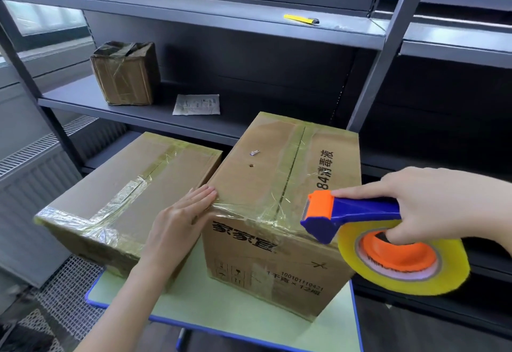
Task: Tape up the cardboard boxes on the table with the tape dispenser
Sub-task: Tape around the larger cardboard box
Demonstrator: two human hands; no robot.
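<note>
Low cardboard box [130, 185], at 9 o'clock of the frame: lies on the green table [221, 310], top seam and near edge covered with wrinkled clear tape. It sits just beside the taller box.

Small taped parcel [126, 73], at 11 o'clock: stands on the middle shelf [69, 102] of a grey metal rack. A printed paper slip [196, 104] lies on the same shelf at the parcel's 4 o'clock.

Left hand [180, 213]: fingers straight and together, pressed flat against the near left top corner of the tall cardboard box [263, 174].

Tall box: stands upright on the table at frame centre, with printing on its front and top. Tape runs along the centre seam and the near top edge.

Yellow utility knife [301, 19]: lies on the upper shelf, at 12 o'clock.

Tape dispenser [360, 210], blue and orange, at 4 o'clock of the box top: its head touches the near right top corner. The yellowish tape roll [443, 274] hangs off the box.

Right hand [432, 202]: grips the dispenser handle, forefinger laid along the top, other fingers curled into the roll's core.
</note>
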